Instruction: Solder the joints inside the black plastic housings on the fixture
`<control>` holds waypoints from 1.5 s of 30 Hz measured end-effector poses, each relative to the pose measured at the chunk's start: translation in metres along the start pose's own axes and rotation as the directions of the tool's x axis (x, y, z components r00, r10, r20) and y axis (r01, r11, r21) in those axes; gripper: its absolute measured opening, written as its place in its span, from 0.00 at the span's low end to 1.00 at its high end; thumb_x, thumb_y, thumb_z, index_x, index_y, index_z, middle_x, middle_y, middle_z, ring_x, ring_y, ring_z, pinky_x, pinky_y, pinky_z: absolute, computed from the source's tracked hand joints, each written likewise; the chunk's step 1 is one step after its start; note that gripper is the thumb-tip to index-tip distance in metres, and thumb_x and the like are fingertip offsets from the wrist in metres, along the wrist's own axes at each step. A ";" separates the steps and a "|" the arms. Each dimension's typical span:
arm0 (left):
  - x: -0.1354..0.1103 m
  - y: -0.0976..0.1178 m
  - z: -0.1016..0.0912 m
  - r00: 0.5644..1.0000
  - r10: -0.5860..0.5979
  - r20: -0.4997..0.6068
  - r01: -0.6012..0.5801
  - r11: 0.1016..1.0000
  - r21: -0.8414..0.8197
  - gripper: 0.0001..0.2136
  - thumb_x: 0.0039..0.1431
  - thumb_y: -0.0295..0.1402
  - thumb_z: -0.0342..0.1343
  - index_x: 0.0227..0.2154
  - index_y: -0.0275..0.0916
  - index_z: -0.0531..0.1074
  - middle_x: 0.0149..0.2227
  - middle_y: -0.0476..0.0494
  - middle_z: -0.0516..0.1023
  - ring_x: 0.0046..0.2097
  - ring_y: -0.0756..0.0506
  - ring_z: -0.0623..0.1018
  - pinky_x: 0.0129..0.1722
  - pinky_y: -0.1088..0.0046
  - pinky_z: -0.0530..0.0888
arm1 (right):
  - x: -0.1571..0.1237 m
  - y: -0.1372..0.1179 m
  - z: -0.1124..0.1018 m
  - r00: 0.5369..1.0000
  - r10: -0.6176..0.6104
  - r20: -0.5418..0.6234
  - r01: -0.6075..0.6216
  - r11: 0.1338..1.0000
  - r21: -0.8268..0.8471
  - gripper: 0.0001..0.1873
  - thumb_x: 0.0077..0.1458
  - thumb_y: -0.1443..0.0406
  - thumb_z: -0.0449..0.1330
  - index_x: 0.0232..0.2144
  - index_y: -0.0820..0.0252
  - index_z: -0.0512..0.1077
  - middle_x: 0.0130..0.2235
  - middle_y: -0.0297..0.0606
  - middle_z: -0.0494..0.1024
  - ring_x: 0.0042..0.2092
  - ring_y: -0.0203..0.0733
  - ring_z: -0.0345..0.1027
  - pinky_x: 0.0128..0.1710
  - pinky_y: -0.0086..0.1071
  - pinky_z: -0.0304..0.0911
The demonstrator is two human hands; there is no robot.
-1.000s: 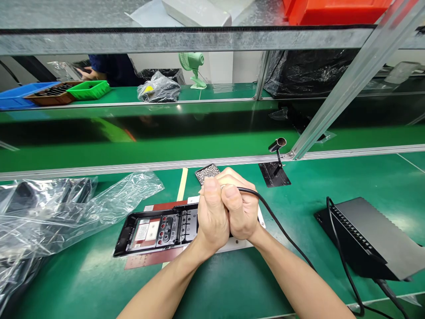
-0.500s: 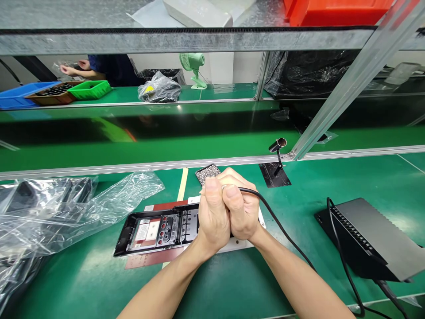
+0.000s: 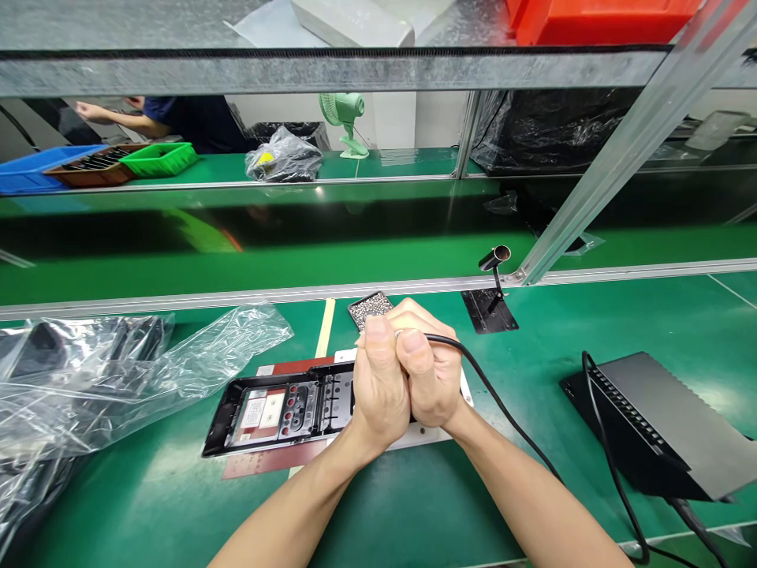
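My left hand (image 3: 383,386) and my right hand (image 3: 434,371) are closed together, fingers wrapped, around an upright corded tool whose body they hide. A black cable (image 3: 485,383) leaves the top between my thumbs and runs down to the right. Beneath the hands lies a long black plastic housing (image 3: 304,406) with an open frame at its left end; the hands cover its right part. It rests on a reddish-brown and white fixture plate (image 3: 275,460). Just behind the hands is a small black tray (image 3: 371,309) of tiny metal parts, perhaps screws.
Clear plastic bags (image 3: 147,386) with dark parts lie left. A black tube holder (image 3: 495,258) stands behind right, and a dark grey metal box (image 3: 662,426) with cables sits right. A metal shelf (image 3: 331,72) crosses above. Beyond, a person (image 3: 183,122) works near coloured bins (image 3: 159,160).
My hands, the cable and the housing stay in place. Across the bench, the other person's hands have moved left and up.
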State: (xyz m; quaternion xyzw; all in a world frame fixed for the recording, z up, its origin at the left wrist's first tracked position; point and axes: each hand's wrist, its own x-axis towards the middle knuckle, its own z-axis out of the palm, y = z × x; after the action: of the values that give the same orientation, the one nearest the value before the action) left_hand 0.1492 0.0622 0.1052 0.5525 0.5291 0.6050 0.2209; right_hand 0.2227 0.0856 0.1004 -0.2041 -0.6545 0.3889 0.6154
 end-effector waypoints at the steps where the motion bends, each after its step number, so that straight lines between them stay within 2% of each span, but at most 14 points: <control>1: 0.000 0.000 0.000 1.000 0.003 0.005 -0.003 1.000 -0.015 0.27 0.67 0.58 0.30 0.21 0.44 0.54 0.20 0.49 0.62 0.23 0.49 0.65 0.25 0.67 0.67 | 0.000 0.000 0.000 1.000 0.001 0.002 -0.001 1.000 -0.005 0.21 0.67 0.57 0.49 0.26 0.58 0.73 0.31 0.39 0.75 0.34 0.41 0.67 0.37 0.39 0.66; 6: 0.000 0.000 0.000 1.000 -0.005 -0.022 0.004 0.999 -0.052 0.27 0.69 0.55 0.34 0.21 0.43 0.56 0.21 0.48 0.65 0.24 0.48 0.67 0.26 0.67 0.68 | 0.000 0.001 -0.001 1.000 -0.009 0.001 0.009 1.000 -0.016 0.21 0.67 0.57 0.49 0.27 0.59 0.74 0.31 0.40 0.76 0.35 0.41 0.67 0.38 0.40 0.67; 11: -0.004 -0.007 0.000 1.000 0.003 0.010 -0.002 0.998 -0.058 0.26 0.70 0.53 0.32 0.22 0.43 0.59 0.23 0.46 0.69 0.26 0.47 0.71 0.28 0.66 0.71 | -0.002 0.001 -0.002 1.000 -0.022 0.006 0.022 0.999 -0.025 0.21 0.67 0.59 0.49 0.30 0.58 0.77 0.31 0.40 0.76 0.35 0.42 0.68 0.38 0.40 0.67; 15: -0.011 -0.015 0.000 1.000 -0.006 0.019 0.007 0.998 -0.068 0.21 0.72 0.48 0.37 0.28 0.42 0.62 0.27 0.44 0.72 0.30 0.46 0.74 0.31 0.67 0.73 | -0.006 0.000 -0.003 0.999 -0.033 -0.012 0.032 0.998 -0.056 0.19 0.67 0.59 0.49 0.38 0.57 0.79 0.35 0.40 0.78 0.35 0.42 0.71 0.36 0.39 0.66; 17: -0.012 -0.014 -0.001 0.998 -0.026 0.065 0.032 0.995 -0.093 0.20 0.72 0.46 0.37 0.29 0.42 0.64 0.29 0.43 0.74 0.32 0.46 0.76 0.32 0.66 0.74 | -0.007 -0.002 -0.003 1.000 -0.021 -0.021 0.020 0.997 -0.071 0.19 0.68 0.59 0.48 0.39 0.57 0.79 0.36 0.41 0.78 0.36 0.43 0.72 0.36 0.39 0.67; 20: -0.008 -0.006 -0.006 0.980 -0.036 0.195 0.064 0.988 -0.140 0.23 0.73 0.45 0.34 0.32 0.40 0.68 0.32 0.40 0.76 0.35 0.44 0.78 0.35 0.66 0.74 | -0.007 -0.004 -0.004 1.000 -0.017 -0.026 0.015 0.996 -0.084 0.21 0.68 0.59 0.47 0.37 0.57 0.79 0.37 0.41 0.79 0.37 0.44 0.73 0.39 0.41 0.69; 24: -0.001 0.011 -0.018 0.919 0.042 0.393 0.045 0.977 -0.210 0.27 0.73 0.46 0.28 0.28 0.41 0.68 0.28 0.44 0.75 0.31 0.46 0.74 0.34 0.66 0.71 | -0.005 -0.006 -0.006 0.999 -0.032 -0.044 0.022 0.978 -0.208 0.22 0.68 0.59 0.47 0.34 0.55 0.80 0.48 0.43 0.77 0.49 0.48 0.71 0.51 0.47 0.67; 26: 0.003 0.016 -0.026 0.879 0.113 0.462 -0.021 0.979 -0.201 0.31 0.71 0.49 0.24 0.26 0.42 0.68 0.28 0.44 0.75 0.33 0.45 0.73 0.38 0.65 0.72 | -0.005 -0.007 -0.007 0.998 -0.025 -0.051 0.012 0.969 -0.247 0.22 0.67 0.58 0.48 0.34 0.54 0.81 0.53 0.43 0.73 0.55 0.50 0.68 0.55 0.49 0.65; 28: 0.006 0.016 -0.035 0.838 0.192 0.510 -0.141 0.981 -0.136 0.34 0.68 0.53 0.21 0.29 0.42 0.71 0.35 0.41 0.77 0.40 0.42 0.74 0.48 0.59 0.72 | -0.005 -0.006 -0.007 0.999 -0.019 -0.050 0.008 0.974 -0.227 0.22 0.67 0.57 0.48 0.34 0.53 0.81 0.52 0.43 0.72 0.56 0.50 0.67 0.56 0.49 0.64; 30: 0.008 0.010 -0.047 0.827 0.203 0.525 -0.214 0.976 -0.040 0.34 0.68 0.54 0.22 0.35 0.42 0.73 0.41 0.39 0.77 0.45 0.40 0.73 0.52 0.56 0.70 | -0.005 -0.004 -0.006 0.997 -0.017 -0.073 0.003 0.982 -0.187 0.23 0.68 0.56 0.47 0.33 0.53 0.81 0.47 0.42 0.74 0.52 0.49 0.68 0.55 0.49 0.64; 34: 0.007 -0.016 -0.078 0.902 0.041 0.431 -0.092 0.991 0.100 0.23 0.72 0.46 0.34 0.42 0.40 0.73 0.43 0.40 0.75 0.46 0.42 0.74 0.48 0.62 0.71 | -0.005 -0.002 -0.004 0.992 0.042 -0.119 -0.047 0.998 -0.043 0.25 0.69 0.55 0.45 0.30 0.55 0.78 0.34 0.41 0.77 0.39 0.47 0.73 0.42 0.47 0.68; 37: 0.000 -0.040 -0.101 0.937 -0.031 0.347 -0.049 0.974 0.219 0.16 0.72 0.40 0.42 0.38 0.40 0.72 0.38 0.45 0.76 0.41 0.46 0.74 0.43 0.67 0.70 | -0.007 -0.007 -0.002 0.987 0.148 -0.057 -0.142 0.985 0.098 0.24 0.69 0.54 0.43 0.32 0.56 0.74 0.27 0.37 0.75 0.30 0.43 0.72 0.31 0.41 0.68; 40: -0.009 -0.063 -0.117 0.935 -0.033 0.353 -0.085 0.946 0.312 0.14 0.71 0.37 0.45 0.33 0.39 0.72 0.33 0.47 0.74 0.34 0.48 0.73 0.37 0.70 0.69 | -0.009 -0.014 0.001 0.972 0.233 -0.020 -0.226 0.958 0.179 0.23 0.69 0.53 0.44 0.33 0.55 0.73 0.22 0.33 0.72 0.24 0.38 0.67 0.23 0.35 0.66; 45: -0.024 -0.090 -0.127 0.919 -0.025 0.393 -0.166 0.880 0.445 0.16 0.71 0.37 0.45 0.28 0.39 0.70 0.28 0.49 0.70 0.29 0.49 0.70 0.31 0.71 0.65 | -0.009 -0.017 0.008 0.963 0.263 -0.053 -0.245 0.942 0.228 0.24 0.66 0.48 0.48 0.28 0.55 0.71 0.17 0.29 0.63 0.18 0.34 0.56 0.16 0.29 0.58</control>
State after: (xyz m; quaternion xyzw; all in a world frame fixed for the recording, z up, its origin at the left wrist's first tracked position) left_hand 0.0130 0.0219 0.0372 0.7169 0.5846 0.3454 0.1581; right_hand 0.2199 0.0662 0.1081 -0.2335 -0.5499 0.5262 0.6052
